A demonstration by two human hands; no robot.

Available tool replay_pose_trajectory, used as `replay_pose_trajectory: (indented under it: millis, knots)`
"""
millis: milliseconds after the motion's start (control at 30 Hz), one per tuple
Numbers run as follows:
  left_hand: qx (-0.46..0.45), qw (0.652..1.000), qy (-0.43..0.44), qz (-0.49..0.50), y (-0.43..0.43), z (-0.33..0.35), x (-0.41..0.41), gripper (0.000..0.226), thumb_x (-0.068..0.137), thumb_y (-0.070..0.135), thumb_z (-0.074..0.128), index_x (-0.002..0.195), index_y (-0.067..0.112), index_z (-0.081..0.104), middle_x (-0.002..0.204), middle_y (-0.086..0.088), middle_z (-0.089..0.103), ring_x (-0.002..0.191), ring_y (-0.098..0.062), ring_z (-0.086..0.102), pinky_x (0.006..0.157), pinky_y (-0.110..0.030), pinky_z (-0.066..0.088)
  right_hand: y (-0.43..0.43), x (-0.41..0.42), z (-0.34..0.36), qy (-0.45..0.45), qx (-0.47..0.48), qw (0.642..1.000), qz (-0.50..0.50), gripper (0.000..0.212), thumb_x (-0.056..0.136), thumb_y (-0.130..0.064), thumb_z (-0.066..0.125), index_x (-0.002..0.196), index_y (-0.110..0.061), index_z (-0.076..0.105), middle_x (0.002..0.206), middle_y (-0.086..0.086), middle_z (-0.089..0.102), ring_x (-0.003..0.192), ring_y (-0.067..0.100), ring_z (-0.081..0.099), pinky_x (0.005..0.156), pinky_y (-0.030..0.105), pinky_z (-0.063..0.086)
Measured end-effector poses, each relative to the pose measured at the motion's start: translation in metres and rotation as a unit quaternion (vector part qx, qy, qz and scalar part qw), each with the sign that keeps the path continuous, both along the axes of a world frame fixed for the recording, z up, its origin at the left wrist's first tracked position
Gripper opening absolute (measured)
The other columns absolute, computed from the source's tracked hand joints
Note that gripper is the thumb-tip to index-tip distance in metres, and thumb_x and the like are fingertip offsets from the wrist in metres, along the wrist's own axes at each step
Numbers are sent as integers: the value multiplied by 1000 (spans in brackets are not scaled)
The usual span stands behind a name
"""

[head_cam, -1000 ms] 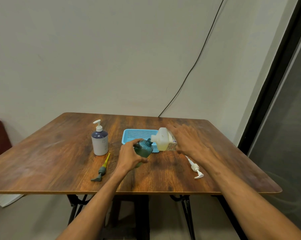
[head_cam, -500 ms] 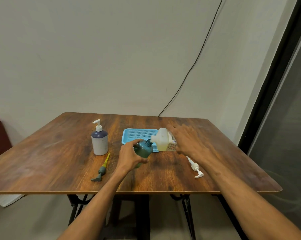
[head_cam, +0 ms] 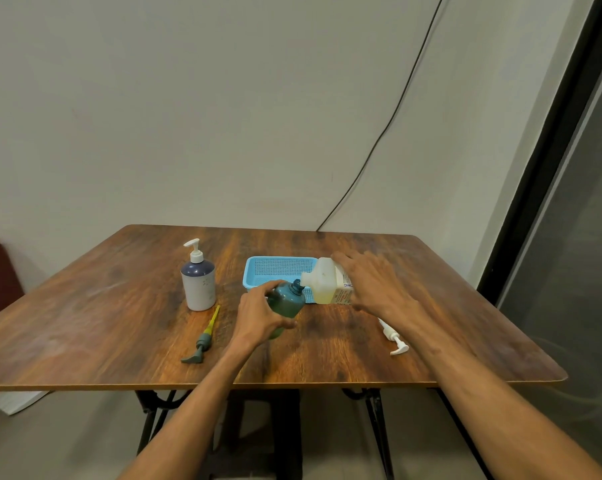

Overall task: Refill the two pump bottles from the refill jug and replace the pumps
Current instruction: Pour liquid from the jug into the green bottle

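Note:
My left hand [head_cam: 258,315] grips a teal bottle [head_cam: 287,301] with no pump on it, tilted to the right. My right hand [head_cam: 375,285] holds the white refill jug [head_cam: 323,280] on its side, its spout touching the teal bottle's open neck. Yellowish liquid shows in the jug's lower part. A white and dark blue pump bottle [head_cam: 198,280] stands upright at the left with its white pump fitted. A teal pump with a yellow tube [head_cam: 204,337] lies on the table near the left hand. A white pump [head_cam: 393,337] lies to the right, beside my right forearm.
A light blue mesh basket [head_cam: 275,271] sits on the wooden table [head_cam: 84,323] just behind the two held containers. A black cable runs down the wall behind the table. A dark window frame stands at the right. A red seat edge shows at far left.

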State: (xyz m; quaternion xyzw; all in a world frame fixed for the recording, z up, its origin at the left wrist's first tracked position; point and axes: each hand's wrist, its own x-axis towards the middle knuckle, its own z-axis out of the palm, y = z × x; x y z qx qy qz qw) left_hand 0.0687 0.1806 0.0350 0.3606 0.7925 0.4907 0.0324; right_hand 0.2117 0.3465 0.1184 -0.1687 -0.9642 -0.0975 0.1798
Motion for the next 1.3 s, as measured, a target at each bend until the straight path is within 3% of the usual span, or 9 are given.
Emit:
replay_pose_trajectory:
  millis: [167, 300, 500, 667, 800, 933, 1167, 1300]
  knots:
    - [4, 1000, -4, 1, 0, -4, -1, 84, 59, 14, 93, 133, 19, 56, 129, -1, 61, 109, -7, 52, 90, -24, 45, 2, 0, -6, 8, -9, 1000, 8, 78, 70, -29, 83, 137, -25, 44, 115, 3, 60, 102, 26, 57, 78, 36, 41]
    - [9, 1000, -18, 6, 0, -7, -2, 85, 59, 17, 94, 135, 19, 55, 130, -3, 61, 111, -11, 55, 89, -24, 46, 6, -3, -14, 16, -30, 999, 12, 78, 66, -34, 84, 134, -24, 45, 110, 3, 62, 94, 24, 60, 76, 35, 51]
    - [35, 998, -56, 10, 1, -6, -4, 89, 57, 19, 95, 136, 18, 54, 132, -4, 59, 110, -13, 54, 81, -22, 47, 9, -7, -34, 67, -145, 987, 11, 90, 40, -34, 91, 119, -30, 47, 103, -4, 63, 91, 20, 61, 70, 38, 55]
    - [69, 994, -86, 22, 0, -10, -5, 90, 55, 22, 96, 135, 17, 54, 130, -6, 60, 111, -17, 55, 89, -33, 53, 7, -10, -58, 142, -270, 952, -10, 103, 35, -46, 92, 125, -30, 45, 108, -7, 62, 92, 15, 61, 67, 36, 59]
    - [82, 990, -106, 34, -3, -19, -8, 91, 54, 23, 96, 135, 17, 55, 131, -7, 61, 115, -20, 56, 96, -40, 54, 7, -12, -72, 208, -347, 914, -24, 97, 31, -48, 92, 115, -26, 47, 104, -6, 62, 89, 14, 63, 67, 39, 60]
    - [81, 987, -126, 50, -3, -27, -10, 97, 53, 26, 96, 139, 14, 52, 136, -8, 58, 122, -23, 55, 99, -40, 52, 7, -15, -88, 238, -389, 890, -28, 99, 35, -53, 93, 117, -31, 42, 108, -8, 59, 96, 12, 62, 69, 35, 62]
    - [86, 985, -138, 51, -1, -34, -9, 101, 55, 28, 95, 142, 15, 47, 141, -10, 54, 127, -26, 52, 102, -40, 49, 5, -15, -106, 293, -429, 854, -33, 100, 48, -34, 98, 124, -37, 33, 116, -10, 52, 106, 11, 55, 81, 30, 55]
    - [77, 987, -132, 51, 1, -39, -4, 100, 53, 32, 96, 140, 18, 48, 139, -6, 56, 126, -22, 53, 102, -36, 47, 5, -14, -116, 303, -452, 838, -33, 101, 51, -30, 98, 125, -40, 31, 112, -15, 50, 104, 8, 54, 75, 20, 50]
